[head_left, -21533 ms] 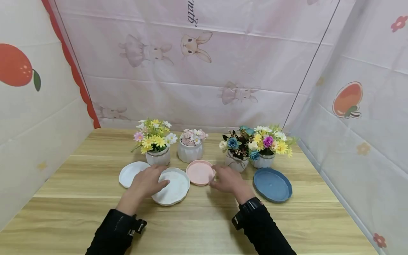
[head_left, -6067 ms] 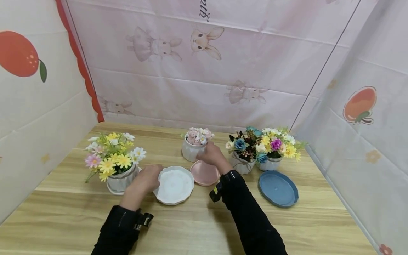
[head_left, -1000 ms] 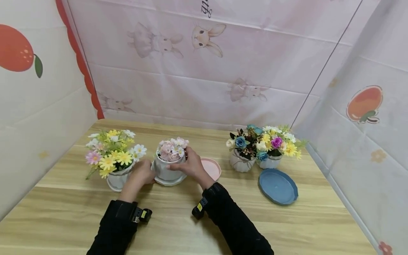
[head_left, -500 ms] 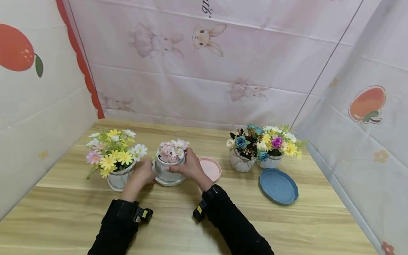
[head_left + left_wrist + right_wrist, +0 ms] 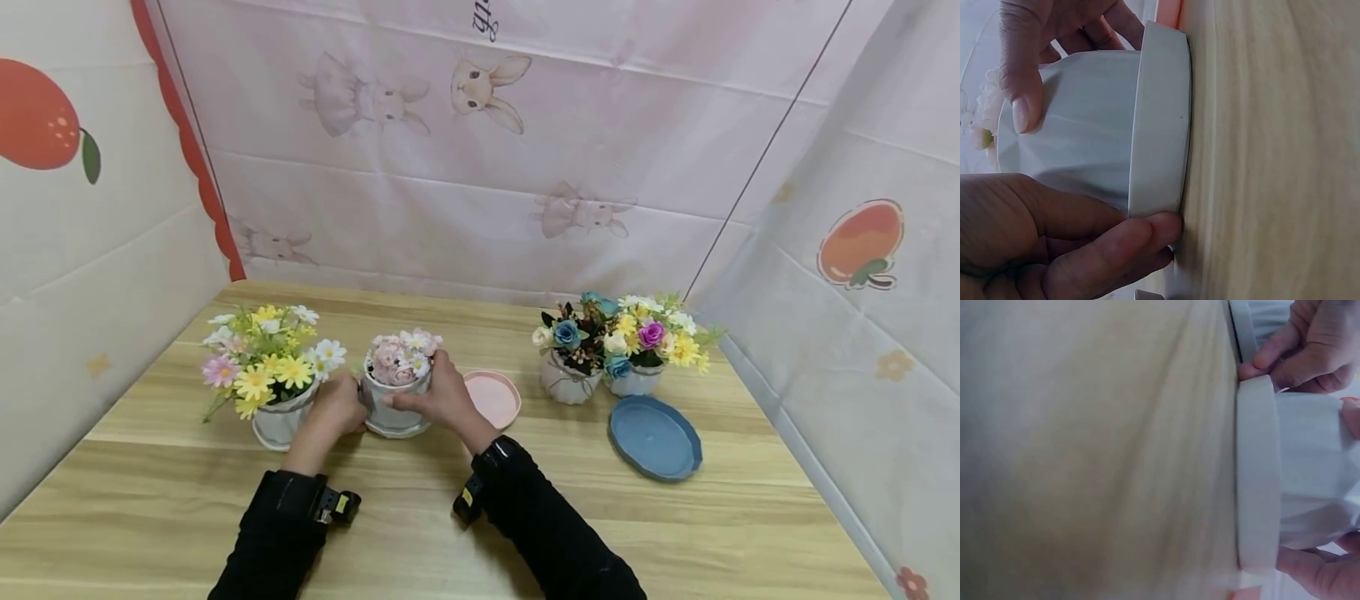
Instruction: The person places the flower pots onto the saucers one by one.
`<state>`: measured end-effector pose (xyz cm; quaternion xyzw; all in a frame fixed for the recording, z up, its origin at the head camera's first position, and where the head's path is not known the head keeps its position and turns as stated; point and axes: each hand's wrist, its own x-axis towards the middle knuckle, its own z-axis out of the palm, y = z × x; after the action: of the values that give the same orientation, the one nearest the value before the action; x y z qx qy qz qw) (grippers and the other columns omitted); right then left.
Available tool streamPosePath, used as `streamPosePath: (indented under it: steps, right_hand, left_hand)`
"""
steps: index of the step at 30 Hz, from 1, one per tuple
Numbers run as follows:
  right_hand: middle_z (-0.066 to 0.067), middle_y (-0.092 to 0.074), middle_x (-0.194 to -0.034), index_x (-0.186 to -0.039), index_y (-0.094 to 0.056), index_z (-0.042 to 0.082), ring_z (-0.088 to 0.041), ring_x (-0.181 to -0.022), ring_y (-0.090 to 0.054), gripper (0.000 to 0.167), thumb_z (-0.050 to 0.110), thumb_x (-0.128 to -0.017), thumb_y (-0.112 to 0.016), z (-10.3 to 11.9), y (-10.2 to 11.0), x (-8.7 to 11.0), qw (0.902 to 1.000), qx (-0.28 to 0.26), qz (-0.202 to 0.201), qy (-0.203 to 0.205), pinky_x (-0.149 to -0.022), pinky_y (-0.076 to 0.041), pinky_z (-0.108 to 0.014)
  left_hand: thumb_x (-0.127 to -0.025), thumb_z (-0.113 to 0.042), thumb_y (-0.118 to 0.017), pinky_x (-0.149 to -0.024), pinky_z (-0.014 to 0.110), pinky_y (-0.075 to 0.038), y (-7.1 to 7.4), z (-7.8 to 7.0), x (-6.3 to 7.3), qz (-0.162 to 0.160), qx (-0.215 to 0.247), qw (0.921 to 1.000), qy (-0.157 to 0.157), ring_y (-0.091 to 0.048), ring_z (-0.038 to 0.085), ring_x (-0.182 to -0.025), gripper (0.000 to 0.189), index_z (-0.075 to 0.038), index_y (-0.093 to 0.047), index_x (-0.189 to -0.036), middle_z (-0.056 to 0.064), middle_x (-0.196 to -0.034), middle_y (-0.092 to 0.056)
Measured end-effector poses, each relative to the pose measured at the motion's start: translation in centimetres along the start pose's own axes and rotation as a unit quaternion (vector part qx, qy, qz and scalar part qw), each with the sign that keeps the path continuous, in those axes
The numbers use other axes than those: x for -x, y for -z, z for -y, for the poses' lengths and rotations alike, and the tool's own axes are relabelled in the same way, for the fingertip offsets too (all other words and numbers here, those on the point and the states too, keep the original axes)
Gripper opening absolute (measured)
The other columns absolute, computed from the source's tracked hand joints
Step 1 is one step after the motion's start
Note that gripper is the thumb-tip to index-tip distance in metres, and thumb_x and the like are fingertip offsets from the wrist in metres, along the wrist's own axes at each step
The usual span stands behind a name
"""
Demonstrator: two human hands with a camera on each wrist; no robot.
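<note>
Shifted from behind the pink saucer (image 5: 495, 400), the pink-flowered pot (image 5: 386, 407) now sits in the white saucer (image 5: 1161, 125) — right hand (image 5: 444, 397) gripping the pot's sides, left hand (image 5: 335, 407) pinching the saucer's rim. Just left stands the yellow-flowered pot (image 5: 268, 367); well to the right, the blue saucer (image 5: 655, 438), and behind it the purple-flowered pot (image 5: 649, 343).

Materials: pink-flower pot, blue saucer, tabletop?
Pink-flower pot: ceramic or hard plastic, can't tell; smooth white facets, low sheen.
Blue saucer: probably matte plastic; uniform colour, no sharp highlights.
Tabletop: likely wood or wood-look laminate, satin; streaky grain.
</note>
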<state>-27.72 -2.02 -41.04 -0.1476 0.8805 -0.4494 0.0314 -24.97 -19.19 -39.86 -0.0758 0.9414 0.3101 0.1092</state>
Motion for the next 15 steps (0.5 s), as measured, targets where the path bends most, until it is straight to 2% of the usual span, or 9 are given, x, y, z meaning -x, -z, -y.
streamPosePath:
  steps: [4, 11, 15]
  right_hand:
    - [-0.016, -0.049, -0.128, -0.138, -0.029, 0.001, -0.023, -0.116, -0.048, 0.098, 0.041, -0.066, -0.083, 0.2, 0.5, -0.1, 0.9996, 0.007, 0.029, -0.001, -0.092, -0.041, -0.034]
    - [-0.015, -0.046, -0.133, -0.141, -0.029, 0.005, -0.024, -0.120, -0.044, 0.097, 0.036, -0.066, -0.084, 0.4, 1.5, -0.1, 0.9979, -0.011, 0.063, -0.011, -0.097, -0.037, -0.035]
    - [-0.014, -0.039, -0.140, -0.144, -0.024, 0.005, -0.025, -0.126, -0.038, 0.101, 0.031, -0.067, -0.084, 0.3, 2.0, -0.4, 0.9967, -0.026, 0.076, -0.012, -0.102, -0.031, -0.036]
  left_hand:
    - [-0.078, 0.001, -0.055, -0.054, 0.028, -0.050, -0.1, 0.1, 0.0, 0.000, -0.005, 1.0000, 0.006, -0.059, 0.022, -0.061, 0.010, 0.007, -0.057, -0.086, 0.013, -0.075, -0.056]
    - [-0.074, 0.000, -0.058, -0.054, 0.030, -0.046, -0.4, 0.2, 0.0, -0.029, -0.048, 0.9977, -0.038, -0.055, 0.023, -0.058, 0.004, 0.002, -0.058, -0.071, 0.012, -0.067, -0.055]
    - [-0.075, 0.000, -0.057, -0.053, 0.030, -0.047, -0.4, 0.1, 0.0, -0.026, -0.042, 0.9981, -0.038, -0.055, 0.023, -0.058, 0.004, 0.004, -0.059, -0.073, 0.012, -0.067, -0.056]
